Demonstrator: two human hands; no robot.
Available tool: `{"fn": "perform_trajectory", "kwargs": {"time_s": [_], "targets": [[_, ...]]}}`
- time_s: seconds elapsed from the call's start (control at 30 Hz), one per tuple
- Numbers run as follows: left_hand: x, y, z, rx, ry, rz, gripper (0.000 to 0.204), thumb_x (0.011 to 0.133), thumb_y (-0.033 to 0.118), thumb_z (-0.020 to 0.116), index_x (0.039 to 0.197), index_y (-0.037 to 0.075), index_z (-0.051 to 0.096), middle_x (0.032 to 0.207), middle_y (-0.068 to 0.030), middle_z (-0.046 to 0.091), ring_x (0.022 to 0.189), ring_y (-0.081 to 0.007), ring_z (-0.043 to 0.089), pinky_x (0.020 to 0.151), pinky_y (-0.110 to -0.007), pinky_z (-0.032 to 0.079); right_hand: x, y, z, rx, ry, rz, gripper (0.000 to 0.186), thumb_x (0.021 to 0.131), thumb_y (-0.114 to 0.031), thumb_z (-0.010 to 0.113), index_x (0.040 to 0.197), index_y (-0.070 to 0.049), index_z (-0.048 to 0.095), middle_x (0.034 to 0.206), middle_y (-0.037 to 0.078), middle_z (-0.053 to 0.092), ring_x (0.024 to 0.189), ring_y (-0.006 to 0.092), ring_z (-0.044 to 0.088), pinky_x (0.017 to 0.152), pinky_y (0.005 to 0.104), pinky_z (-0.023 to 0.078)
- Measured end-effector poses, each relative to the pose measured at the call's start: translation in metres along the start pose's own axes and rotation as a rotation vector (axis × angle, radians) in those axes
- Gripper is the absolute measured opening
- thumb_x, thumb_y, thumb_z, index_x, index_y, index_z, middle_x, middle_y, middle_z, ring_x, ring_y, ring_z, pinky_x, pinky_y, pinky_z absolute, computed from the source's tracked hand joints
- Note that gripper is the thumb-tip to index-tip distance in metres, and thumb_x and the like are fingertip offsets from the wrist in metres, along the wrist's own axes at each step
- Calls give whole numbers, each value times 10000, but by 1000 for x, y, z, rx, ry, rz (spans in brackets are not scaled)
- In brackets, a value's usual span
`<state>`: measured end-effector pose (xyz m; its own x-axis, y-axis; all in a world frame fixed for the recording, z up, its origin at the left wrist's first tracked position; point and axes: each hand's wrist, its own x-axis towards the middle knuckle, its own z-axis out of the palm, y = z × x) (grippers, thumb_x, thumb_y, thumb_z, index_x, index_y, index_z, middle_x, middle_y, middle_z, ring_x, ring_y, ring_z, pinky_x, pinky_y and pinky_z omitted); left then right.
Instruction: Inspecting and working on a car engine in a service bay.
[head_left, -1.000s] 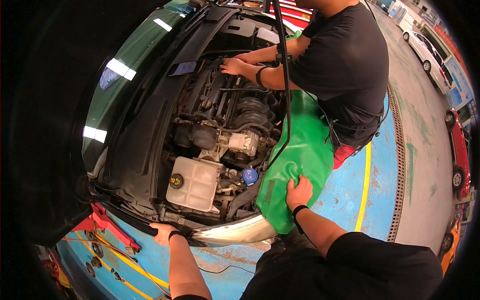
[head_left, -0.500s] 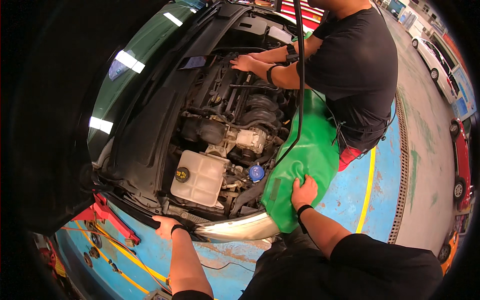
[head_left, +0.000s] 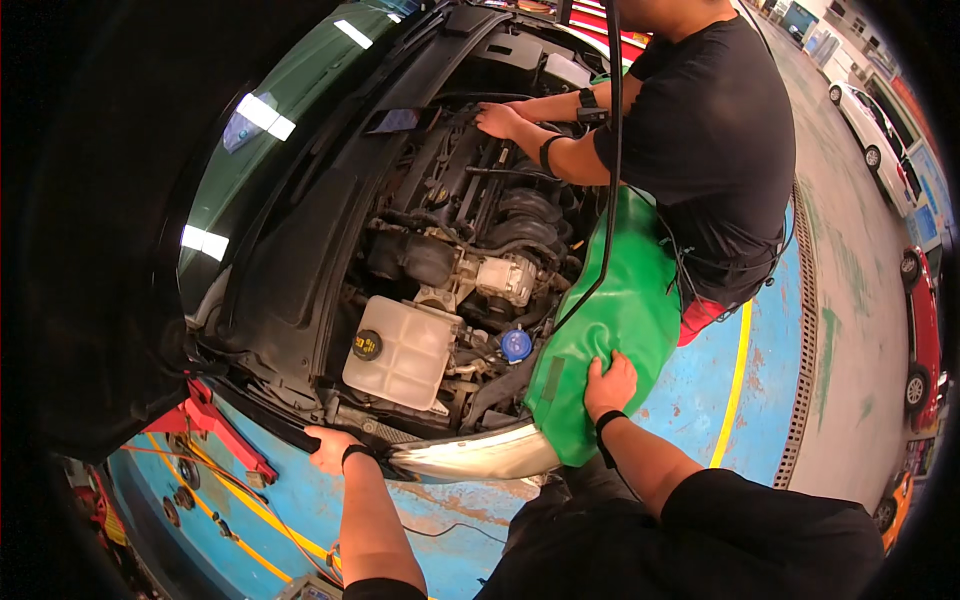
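My left hand [head_left: 330, 450] grips the black edge of the car body [head_left: 292, 428] at lower left, fingers curled round it. My right hand [head_left: 610, 385] lies on a green fender cover [head_left: 650, 300], fingers apart and holding nothing. Between and beyond them is the open engine bay, with a translucent reservoir [head_left: 400, 355], a blue cap [head_left: 516, 345] and a black engine cover [head_left: 440, 160]. A co-worker [head_left: 715, 130] in a dark shirt leans over the engine from the right, both hands [head_left: 495, 120] near its rear, beside a phone-like dark device [head_left: 395, 120].
A thin black prop rod [head_left: 610, 240] crosses the bay's right side. A red jack-like stand [head_left: 230, 440], a hose and small parts lie on the blue floor [head_left: 750, 420] at lower left. Parked cars [head_left: 855, 125] line the far right, beyond a drain grate [head_left: 800, 330].
The whole view has shifted, so the car and co-worker appear further right. My hands stay on the body edge and green cover; the co-worker's hands stay at the engine's rear.
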<state>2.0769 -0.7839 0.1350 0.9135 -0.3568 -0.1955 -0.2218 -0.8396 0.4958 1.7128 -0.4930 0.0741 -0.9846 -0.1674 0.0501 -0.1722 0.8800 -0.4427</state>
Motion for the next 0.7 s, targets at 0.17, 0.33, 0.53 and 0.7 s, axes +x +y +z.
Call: {"fn": "perform_trajectory", "kwargs": {"time_s": [0.17, 0.33, 0.53, 0.7], "targets": [[-8, 4, -8, 0, -41, -15, 945, 910, 767, 421, 1413, -31, 485, 1379, -287, 560, 1239, -455, 577, 1016, -586, 474, 0, -4, -3, -7, -13, 18, 521, 922, -351, 657, 1319, -16, 617, 1383, 154, 593, 1341, 344, 482, 1140, 481, 353], [-3, 1, -3, -13, -18, -14, 945, 909, 767, 422, 1414, -29, 486, 1374, -285, 563, 1240, -451, 577, 1019, -585, 472, -1, -4, -2, -7, -10, 17, 519, 925, -355, 655, 1321, -21, 618, 1384, 151, 593, 1341, 343, 482, 1139, 480, 355], [1, 0, 0, -2, -24, -13, 941, 910, 763, 423, 1426, -22, 480, 1391, -283, 552, 1253, -444, 570, 1026, -581, 468, 0, -3, -2, -24, -17, 18, 515, 935, -361, 643, 1330, -33, 614, 1388, 147, 592, 1346, 341, 480, 1141, 477, 355], [-6, 3, -5, -16, -38, -26, 949, 914, 759, 422, 1454, -21, 450, 1422, -281, 528, 1271, -438, 558, 1048, -578, 448, 0, -2, 0, -31, -9, 11, 514, 941, -368, 635, 1337, -41, 612, 1395, 146, 591, 1348, 341, 480, 1137, 474, 361]]}}
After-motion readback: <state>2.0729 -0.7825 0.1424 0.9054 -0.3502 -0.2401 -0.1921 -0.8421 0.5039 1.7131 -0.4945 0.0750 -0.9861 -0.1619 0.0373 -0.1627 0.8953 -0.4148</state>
